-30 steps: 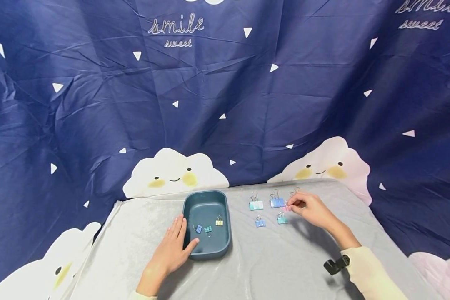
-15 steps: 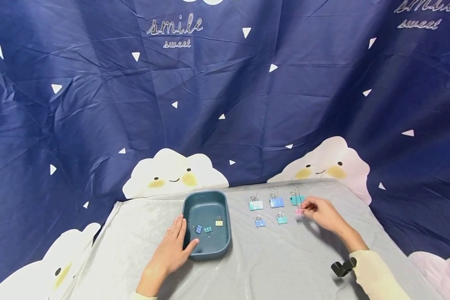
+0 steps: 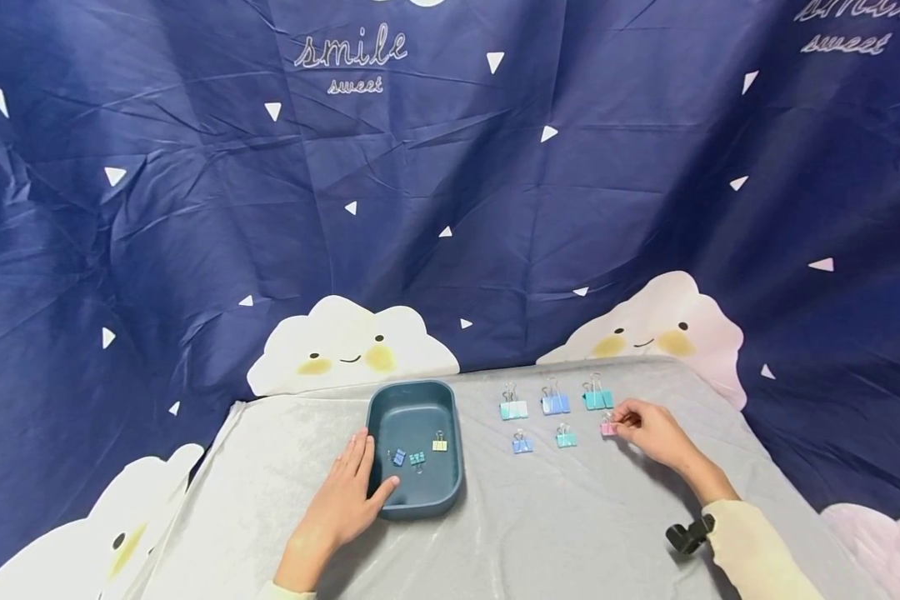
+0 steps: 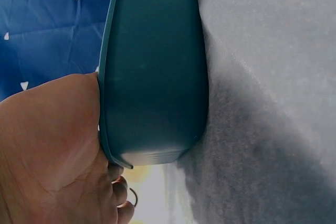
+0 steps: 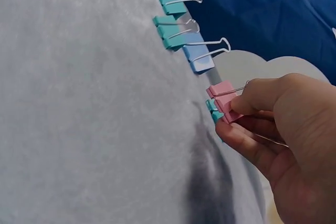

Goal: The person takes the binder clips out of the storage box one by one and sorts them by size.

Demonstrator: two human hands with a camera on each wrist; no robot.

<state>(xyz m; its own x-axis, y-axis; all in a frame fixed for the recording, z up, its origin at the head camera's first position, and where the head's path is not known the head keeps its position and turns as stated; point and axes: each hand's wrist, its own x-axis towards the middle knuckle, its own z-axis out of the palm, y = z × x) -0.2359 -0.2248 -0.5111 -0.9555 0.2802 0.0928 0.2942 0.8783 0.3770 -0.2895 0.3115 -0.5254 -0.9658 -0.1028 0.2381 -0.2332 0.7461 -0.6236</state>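
Note:
My right hand pinches a small pink binder clip between thumb and fingers, at the right end of the near row of clips. In the right wrist view the pink clip hides most of a teal clip behind it. That row also has a small blue clip and a small teal clip. My left hand rests with extended fingers along the left rim of a dark teal box, its thumb over the near edge. Inside lie a blue clip, a teal clip and a yellow clip.
Behind the near row stand larger binder clips: a white-and-teal one, a blue one and a teal one. A grey cloth covers the table. A dark blue curtain hangs behind its far edge.
My right hand has moved right and slightly nearer with the pink clip, from beside the large blue clip to in front of the large teal one. The left hand and box stay put.

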